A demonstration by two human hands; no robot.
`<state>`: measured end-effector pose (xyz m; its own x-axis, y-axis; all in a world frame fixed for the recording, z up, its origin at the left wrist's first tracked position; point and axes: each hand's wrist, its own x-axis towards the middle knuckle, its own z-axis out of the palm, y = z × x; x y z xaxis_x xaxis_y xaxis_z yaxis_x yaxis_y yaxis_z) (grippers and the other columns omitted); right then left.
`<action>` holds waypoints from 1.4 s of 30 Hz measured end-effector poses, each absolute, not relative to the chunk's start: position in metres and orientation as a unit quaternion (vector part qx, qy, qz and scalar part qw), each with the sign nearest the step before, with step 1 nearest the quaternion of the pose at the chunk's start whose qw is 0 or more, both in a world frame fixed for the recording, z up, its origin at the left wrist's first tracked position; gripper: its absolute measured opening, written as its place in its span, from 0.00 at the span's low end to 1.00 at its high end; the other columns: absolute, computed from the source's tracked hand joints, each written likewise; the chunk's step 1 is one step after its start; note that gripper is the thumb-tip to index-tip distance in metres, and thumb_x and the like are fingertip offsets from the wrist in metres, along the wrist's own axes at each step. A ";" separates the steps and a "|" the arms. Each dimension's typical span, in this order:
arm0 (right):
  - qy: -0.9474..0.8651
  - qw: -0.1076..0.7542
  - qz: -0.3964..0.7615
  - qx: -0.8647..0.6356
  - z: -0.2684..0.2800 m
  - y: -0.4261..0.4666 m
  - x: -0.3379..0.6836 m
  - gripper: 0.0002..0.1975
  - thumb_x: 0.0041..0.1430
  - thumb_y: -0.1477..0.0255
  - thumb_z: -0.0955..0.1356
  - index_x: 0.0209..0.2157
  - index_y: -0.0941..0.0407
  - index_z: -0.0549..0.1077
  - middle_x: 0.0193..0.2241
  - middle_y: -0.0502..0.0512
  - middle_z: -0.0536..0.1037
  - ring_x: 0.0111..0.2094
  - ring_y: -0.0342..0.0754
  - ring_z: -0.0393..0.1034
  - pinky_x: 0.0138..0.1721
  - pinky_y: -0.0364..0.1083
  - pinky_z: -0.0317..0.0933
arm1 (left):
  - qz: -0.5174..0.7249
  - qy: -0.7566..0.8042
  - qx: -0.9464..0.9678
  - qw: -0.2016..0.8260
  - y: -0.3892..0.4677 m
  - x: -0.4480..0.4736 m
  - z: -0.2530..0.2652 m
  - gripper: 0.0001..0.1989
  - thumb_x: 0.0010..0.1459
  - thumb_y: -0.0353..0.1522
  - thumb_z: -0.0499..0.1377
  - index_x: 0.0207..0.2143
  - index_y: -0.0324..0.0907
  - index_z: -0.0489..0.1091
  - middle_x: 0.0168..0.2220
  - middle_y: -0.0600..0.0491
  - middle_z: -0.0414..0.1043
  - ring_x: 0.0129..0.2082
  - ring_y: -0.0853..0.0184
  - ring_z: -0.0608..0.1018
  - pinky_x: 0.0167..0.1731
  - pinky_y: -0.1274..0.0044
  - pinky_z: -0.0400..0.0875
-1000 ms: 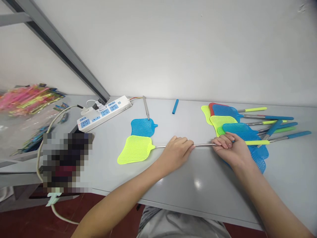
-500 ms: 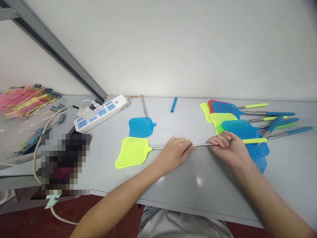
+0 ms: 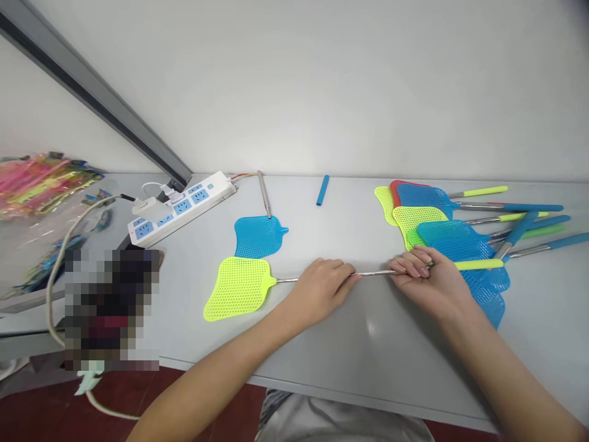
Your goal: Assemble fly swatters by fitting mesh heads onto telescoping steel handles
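A yellow fly swatter point(image 3: 239, 287) with a thin metal rod stretches across the table between my hands. My left hand point(image 3: 324, 285) is closed round the rod near the perforated head. Farther right, my right hand point(image 3: 426, 279) is closed round the rod with the palm turned up, just short of the yellow grip point(image 3: 481, 264). Behind the yellow head lies a loose blue swatter head point(image 3: 258, 236), a bare metal rod point(image 3: 264, 195) touching its back edge. A blue sleeve point(image 3: 323, 190) lies alone near the wall.
Beyond my right hand lies a pile of fly swatters point(image 3: 423, 199) in blue, yellow, red and green. A white power strip point(image 3: 184, 209) with plugs and a cable stands at the left. Plastic-bagged goods point(image 3: 41, 184) lie at far left, near a pixelated dark patch.
The view has shifted slightly. Both hands keep their hold on the yellow fly swatter, a little farther apart from the wall things, with hardly any other visible motion.
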<state>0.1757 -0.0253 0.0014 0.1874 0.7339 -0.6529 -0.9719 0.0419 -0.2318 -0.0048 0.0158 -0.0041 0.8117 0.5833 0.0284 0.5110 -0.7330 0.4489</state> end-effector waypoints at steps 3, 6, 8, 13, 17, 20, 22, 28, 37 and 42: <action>0.187 0.697 0.611 -0.326 0.002 -0.024 0.175 0.15 0.46 0.82 0.59 0.17 0.56 0.44 0.12 0.42 0.40 0.13 0.38 0.39 0.15 0.40 0.47 | 0.076 0.294 0.930 0.210 0.016 -0.005 -0.004 0.16 0.61 0.36 0.40 0.35 0.40 0.64 0.29 0.54 0.68 0.31 0.70 0.70 0.34 0.76 0.60; 0.184 0.705 0.602 -0.328 0.002 -0.024 0.172 0.16 0.46 0.82 0.59 0.17 0.56 0.44 0.13 0.42 0.40 0.13 0.37 0.39 0.15 0.39 0.47 | 0.060 0.296 0.933 0.195 0.016 -0.004 -0.004 0.16 0.61 0.36 0.39 0.35 0.41 0.64 0.29 0.54 0.68 0.30 0.69 0.70 0.33 0.76 0.61; 0.177 0.719 0.587 -0.328 0.003 -0.024 0.167 0.16 0.46 0.82 0.59 0.17 0.56 0.44 0.13 0.42 0.40 0.13 0.37 0.38 0.15 0.39 0.46 | 0.043 0.301 0.937 0.173 0.015 -0.004 -0.004 0.16 0.61 0.35 0.38 0.34 0.41 0.63 0.28 0.55 0.68 0.28 0.69 0.70 0.30 0.76 0.61; 0.161 0.745 0.555 -0.334 0.002 -0.026 0.155 0.15 0.48 0.80 0.59 0.17 0.56 0.44 0.13 0.42 0.38 0.13 0.37 0.38 0.15 0.38 0.46 | 0.020 0.306 0.944 0.122 0.013 -0.001 -0.003 0.15 0.61 0.34 0.37 0.31 0.40 0.61 0.25 0.56 0.67 0.25 0.69 0.70 0.26 0.76 0.59; 0.153 0.743 0.562 -0.330 0.000 -0.028 0.151 0.16 0.48 0.80 0.59 0.17 0.56 0.44 0.13 0.42 0.39 0.13 0.37 0.38 0.16 0.39 0.47 | 0.026 0.307 0.942 0.129 0.012 0.000 -0.001 0.16 0.61 0.35 0.37 0.29 0.41 0.60 0.25 0.56 0.67 0.25 0.70 0.70 0.25 0.78 0.58; 0.149 0.744 0.566 -0.324 -0.001 -0.029 0.150 0.16 0.48 0.79 0.59 0.17 0.56 0.44 0.13 0.42 0.39 0.13 0.37 0.39 0.16 0.39 0.47 | 0.033 0.309 0.941 0.134 0.012 0.001 -0.001 0.17 0.61 0.36 0.37 0.28 0.41 0.60 0.24 0.56 0.67 0.25 0.70 0.70 0.24 0.78 0.58; 0.149 0.746 0.564 -0.321 -0.001 -0.029 0.149 0.15 0.48 0.79 0.59 0.17 0.56 0.44 0.13 0.42 0.40 0.13 0.37 0.39 0.16 0.39 0.47 | 0.040 0.315 0.939 0.133 0.012 0.001 -0.001 0.18 0.61 0.37 0.36 0.27 0.41 0.60 0.23 0.56 0.67 0.25 0.70 0.70 0.24 0.78 0.57; 0.153 0.745 0.565 -0.321 -0.002 -0.029 0.145 0.15 0.48 0.79 0.59 0.17 0.56 0.45 0.12 0.42 0.41 0.13 0.37 0.39 0.16 0.39 0.48 | 0.059 0.323 0.935 0.132 0.013 0.003 -0.002 0.20 0.60 0.39 0.36 0.26 0.41 0.60 0.23 0.56 0.68 0.25 0.71 0.70 0.23 0.78 0.55; 0.169 0.714 0.602 -0.316 0.001 -0.027 0.152 0.16 0.48 0.80 0.59 0.17 0.56 0.44 0.11 0.42 0.43 0.13 0.37 0.41 0.16 0.39 0.49 | 0.057 0.348 0.929 0.113 0.009 0.005 -0.005 0.20 0.59 0.42 0.37 0.26 0.42 0.62 0.23 0.57 0.69 0.24 0.70 0.71 0.20 0.78 0.52; 0.180 0.706 0.614 -0.304 0.003 -0.025 0.153 0.15 0.49 0.80 0.59 0.17 0.56 0.45 0.11 0.41 0.43 0.12 0.37 0.40 0.15 0.38 0.48 | 0.037 0.366 0.924 0.106 0.005 0.006 -0.001 0.21 0.59 0.41 0.38 0.27 0.43 0.64 0.23 0.56 0.69 0.22 0.70 0.70 0.19 0.78 0.51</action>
